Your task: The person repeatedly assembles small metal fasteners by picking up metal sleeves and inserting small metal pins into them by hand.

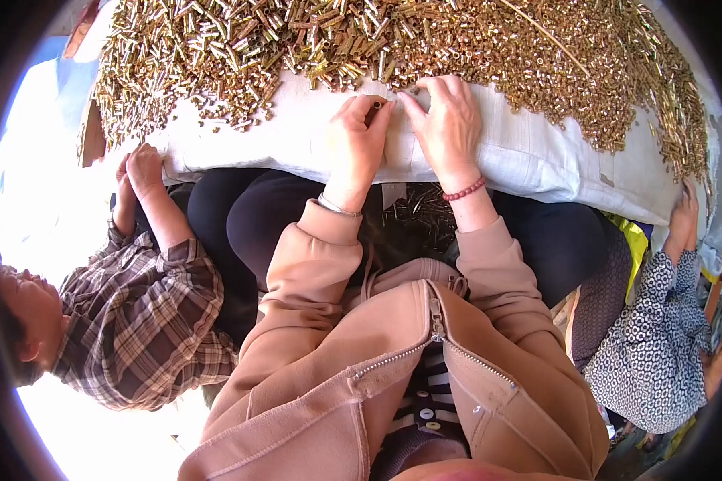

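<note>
A large heap of small brass-coloured metal tubes [345, 40] lies on a white cloth [225, 148]. My left hand [361, 132] is at the cloth's near part, fingers curled and closed around a small metal tube [377, 105], whose dark round end shows by the index finger. Just to its right, my right hand [449, 120] reaches to the heap's near edge. Its thumb and index finger are bent toward each other at the loose pieces; whatever lies between them is too small to make out.
A person in a plaid shirt [144, 313] sits at the left, hands at the cloth's edge. Another in a patterned sleeve [654, 345] sits at the right, a hand by the heap. Dark metal pieces [425, 212] lie below the cloth between my forearms. A thin stick [549, 36] rests on the heap.
</note>
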A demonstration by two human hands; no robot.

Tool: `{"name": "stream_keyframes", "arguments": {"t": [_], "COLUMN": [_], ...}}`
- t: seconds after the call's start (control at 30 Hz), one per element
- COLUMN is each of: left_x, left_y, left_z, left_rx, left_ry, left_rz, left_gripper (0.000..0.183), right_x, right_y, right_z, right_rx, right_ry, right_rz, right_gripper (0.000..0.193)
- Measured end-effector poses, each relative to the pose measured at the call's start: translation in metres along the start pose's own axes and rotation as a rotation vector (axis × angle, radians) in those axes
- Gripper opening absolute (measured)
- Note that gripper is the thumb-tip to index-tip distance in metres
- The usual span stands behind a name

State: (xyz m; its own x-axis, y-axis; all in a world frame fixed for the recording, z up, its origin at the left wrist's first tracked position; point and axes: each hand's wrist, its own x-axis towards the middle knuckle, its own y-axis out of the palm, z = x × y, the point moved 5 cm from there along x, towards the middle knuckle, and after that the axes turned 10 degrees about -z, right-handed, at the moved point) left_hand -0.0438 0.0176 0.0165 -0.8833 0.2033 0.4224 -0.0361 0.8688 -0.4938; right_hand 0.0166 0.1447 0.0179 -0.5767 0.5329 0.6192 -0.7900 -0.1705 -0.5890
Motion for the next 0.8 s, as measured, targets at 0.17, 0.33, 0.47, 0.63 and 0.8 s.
{"name": "stream_keyframes", "arguments": {"t": [0.17,0.33,0.47,0.63,0.8], "left_x": [-0.004,-0.007,-0.007,-0.010,-0.003], "left_y": [0.002,0.002,0.000,0.005,0.010], "left_z": [-0.002,0.001,0.000,-0.004,0.000], "left_rx": [0.011,-0.007,-0.003,0.036,0.075], "left_ry": [0.023,0.061,0.048,0.129,0.189], "left_rz": [-0.027,-0.062,-0.056,-0.057,-0.078], "left_gripper": [0.012,0.012,0.009,0.010,0.011], "right_x": [0.002,-0.005,-0.005,-0.005,-0.002], "right_y": [0.001,0.001,-0.001,-0.001,-0.005], "right_z": [-0.003,-0.007,-0.010,-0.014,-0.009], "right_rx": [-0.033,0.123,0.181,0.226,0.219], "right_ry": [-0.060,0.016,0.086,0.063,0.041], "right_rz": [-0.035,-0.069,-0.053,-0.097,-0.086], "right_gripper": [0.016,0.012,0.009,0.009,0.010]}}
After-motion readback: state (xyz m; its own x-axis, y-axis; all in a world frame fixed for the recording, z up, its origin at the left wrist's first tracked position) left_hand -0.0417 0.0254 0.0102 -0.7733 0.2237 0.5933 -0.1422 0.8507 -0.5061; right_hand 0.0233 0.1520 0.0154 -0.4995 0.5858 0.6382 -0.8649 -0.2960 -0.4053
